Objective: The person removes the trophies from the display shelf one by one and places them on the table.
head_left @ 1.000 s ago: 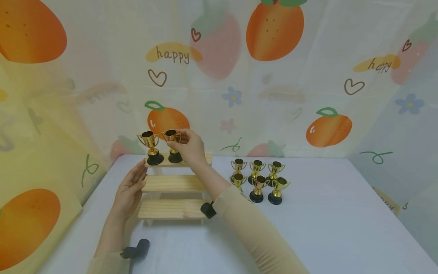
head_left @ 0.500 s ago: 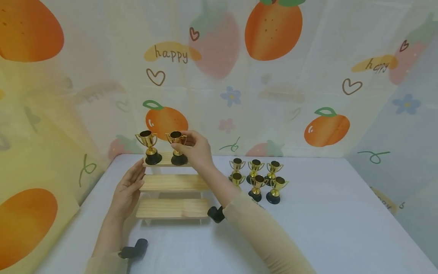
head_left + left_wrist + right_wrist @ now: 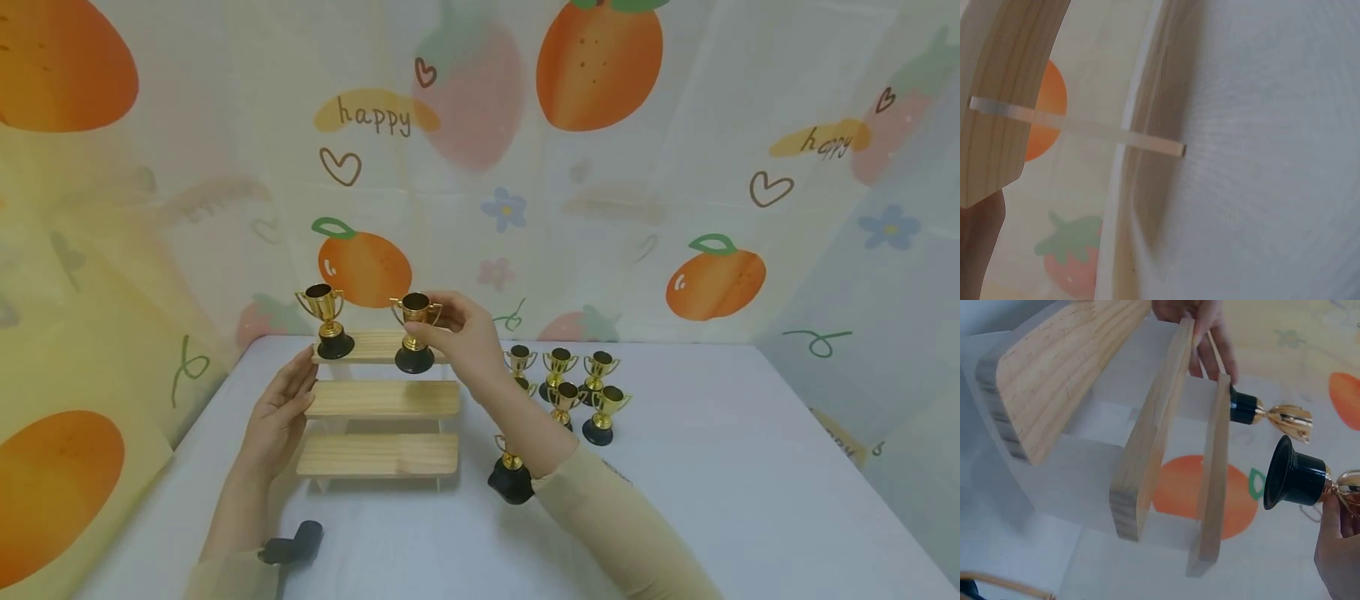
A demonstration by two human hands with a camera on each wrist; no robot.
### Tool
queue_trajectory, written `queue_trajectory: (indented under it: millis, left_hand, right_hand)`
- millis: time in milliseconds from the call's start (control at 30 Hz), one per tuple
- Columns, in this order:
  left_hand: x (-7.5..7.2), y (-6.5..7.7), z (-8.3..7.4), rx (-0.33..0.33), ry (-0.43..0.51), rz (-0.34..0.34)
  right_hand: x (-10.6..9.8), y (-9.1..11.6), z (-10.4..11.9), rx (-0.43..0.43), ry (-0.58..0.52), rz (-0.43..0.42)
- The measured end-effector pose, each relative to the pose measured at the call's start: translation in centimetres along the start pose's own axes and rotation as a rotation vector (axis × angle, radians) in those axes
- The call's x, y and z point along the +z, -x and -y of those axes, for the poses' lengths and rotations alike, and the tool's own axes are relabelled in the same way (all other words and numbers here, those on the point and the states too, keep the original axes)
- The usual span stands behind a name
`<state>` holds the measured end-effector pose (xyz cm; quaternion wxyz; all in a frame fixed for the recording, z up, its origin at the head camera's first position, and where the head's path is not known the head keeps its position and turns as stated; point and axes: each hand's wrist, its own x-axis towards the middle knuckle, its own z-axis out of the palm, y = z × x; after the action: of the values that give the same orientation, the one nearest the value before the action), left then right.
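Note:
In the head view, my right hand (image 3: 468, 337) pinches a small gold trophy (image 3: 415, 310) with a black base. The right wrist view shows that trophy's base (image 3: 1297, 475) apart from the upper shelf (image 3: 1215, 469). Another gold trophy (image 3: 324, 308) stands upright at the left end of the three-tier wooden rack's top shelf (image 3: 375, 345). Against the rack's left side, my left hand (image 3: 279, 417) touches the shelf ends, fingers mostly extended. The left wrist view catches only a bit of that hand (image 3: 982, 244) beside a wooden board (image 3: 1007, 81).
Several gold trophies (image 3: 559, 363) stand in rows right of the rack. Nearer, a black shape with gold above it (image 3: 512, 479) is partly covered by my right wrist. The middle shelf (image 3: 382, 398) and lower shelf (image 3: 378, 455) lie below. A printed cloth (image 3: 600, 200) hangs behind.
My right hand has drawn the trophy rightward along the top shelf and toward me, away from the left trophy. My left hand has stayed against the rack.

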<state>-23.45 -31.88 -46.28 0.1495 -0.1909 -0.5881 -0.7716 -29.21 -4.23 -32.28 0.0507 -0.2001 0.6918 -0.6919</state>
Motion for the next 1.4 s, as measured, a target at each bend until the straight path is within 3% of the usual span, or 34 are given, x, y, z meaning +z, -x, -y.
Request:
queue_trajectory:
  millis: [400, 633, 1033, 1400]
  left_hand:
    - [-0.4, 0.0, 0.1, -0.012, -0.035, -0.005]
    - [-0.4, 0.1, 0.0, -0.010, -0.002, 0.000]
    - [-0.1, 0.1, -0.2, -0.031, -0.033, -0.011]
    - [-0.2, 0.0, -0.2, -0.025, -0.022, -0.009]
  right_hand:
    - [-4.1, 2.8, -1.3, 0.024, 0.035, -0.014]
    - [-6.1, 4.1, -2.0, 0.048, 0.048, -0.056]
    - [-9.9, 6.5, -3.7, 0.092, 0.062, -0.162]
    - [-11.8, 7.4, -3.1, 0.087, 0.093, -0.210]
